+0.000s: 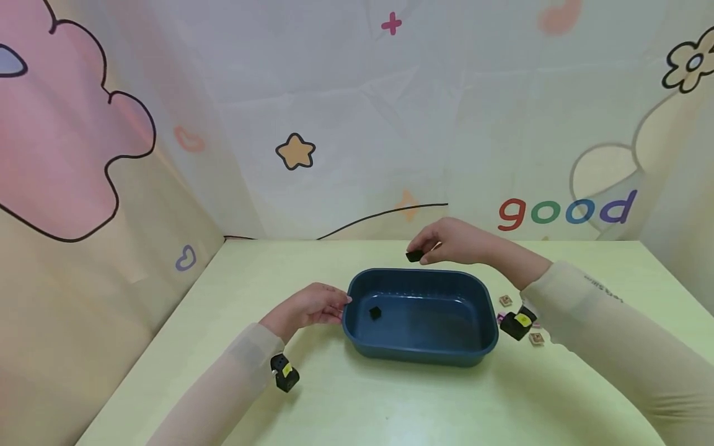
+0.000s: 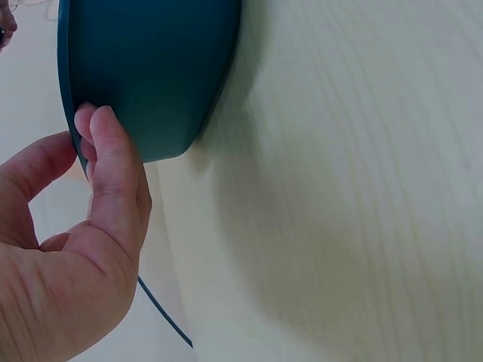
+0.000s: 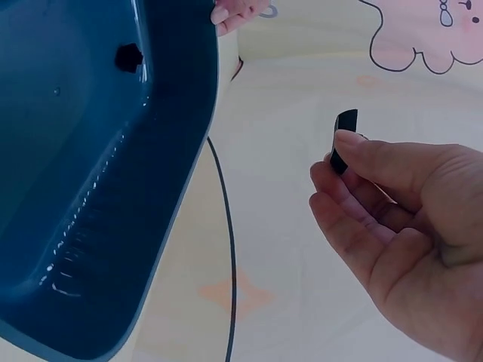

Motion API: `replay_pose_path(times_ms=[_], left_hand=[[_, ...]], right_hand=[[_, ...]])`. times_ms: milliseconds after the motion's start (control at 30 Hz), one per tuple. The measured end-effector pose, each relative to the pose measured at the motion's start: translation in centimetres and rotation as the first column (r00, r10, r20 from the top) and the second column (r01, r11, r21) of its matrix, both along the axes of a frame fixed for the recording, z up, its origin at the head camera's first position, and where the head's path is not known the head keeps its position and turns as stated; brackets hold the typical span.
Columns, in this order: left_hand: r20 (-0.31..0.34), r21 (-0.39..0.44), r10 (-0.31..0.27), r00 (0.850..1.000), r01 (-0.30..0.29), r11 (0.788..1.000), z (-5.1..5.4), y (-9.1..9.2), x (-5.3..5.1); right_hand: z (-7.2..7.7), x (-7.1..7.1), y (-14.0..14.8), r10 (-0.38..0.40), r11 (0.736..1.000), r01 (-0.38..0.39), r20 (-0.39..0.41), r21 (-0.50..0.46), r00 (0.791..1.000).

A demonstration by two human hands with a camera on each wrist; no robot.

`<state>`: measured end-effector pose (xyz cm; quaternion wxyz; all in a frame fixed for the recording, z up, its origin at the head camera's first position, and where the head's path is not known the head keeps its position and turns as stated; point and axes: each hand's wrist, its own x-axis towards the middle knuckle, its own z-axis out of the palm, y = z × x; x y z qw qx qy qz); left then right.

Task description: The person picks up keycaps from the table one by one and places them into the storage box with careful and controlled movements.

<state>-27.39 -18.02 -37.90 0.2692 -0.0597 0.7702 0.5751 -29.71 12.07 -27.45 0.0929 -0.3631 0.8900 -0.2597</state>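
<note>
A dark blue plastic basin (image 1: 418, 355) stands on the pale table in the head view. My left hand (image 1: 317, 305) holds its left end, and the left wrist view shows thumb and fingers pinching the rim. Between the thumb and fingers of my right hand (image 1: 454, 241) is a small flat black piece (image 3: 346, 139), its exact kind unclear. That hand hovers just beyond the basin's far rim, apart from it. A second small black piece (image 1: 375, 313) lies on the basin floor towards the left end.
Right of the basin lie two small light-brown square pieces (image 1: 505, 300) and something purple (image 1: 500, 318), partly hidden by the right wrist camera (image 1: 519, 323). A printed cloth backdrop (image 1: 357, 124) rises behind the table's far edge.
</note>
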Motion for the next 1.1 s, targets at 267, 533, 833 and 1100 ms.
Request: replay_pose_path(times_ms=[267, 533, 833, 1100], left_hand=[[-0.025, -0.015, -0.024, 0.999, 0.023, 1.0, 0.2, 0.2, 0.2], [-0.015, -0.021, -0.02, 1.0, 0.02, 1.0, 0.0, 0.0, 0.3], [-0.024, -0.014, -0.03, 0.999, 0.03, 0.999, 0.1, -0.1, 0.2], [-0.033, -0.01, -0.04, 0.999, 0.04, 0.999, 0.0, -0.1, 0.1]], right_hand=[[0.1, -0.6, -0.5, 0.026, 1.0, -0.026, -0.024, 0.014, 0.999], [-0.2, -1.0, -1.6, 0.048, 0.999, -0.048, 0.008, 0.008, 0.999], [-0.9, -1.7, -2.9, 0.091, 0.994, -0.093, 0.031, 0.061, 0.995], [-1.2, -2.1, -3.5, 0.12, 0.99, -0.123, 0.043, 0.071, 0.992]])
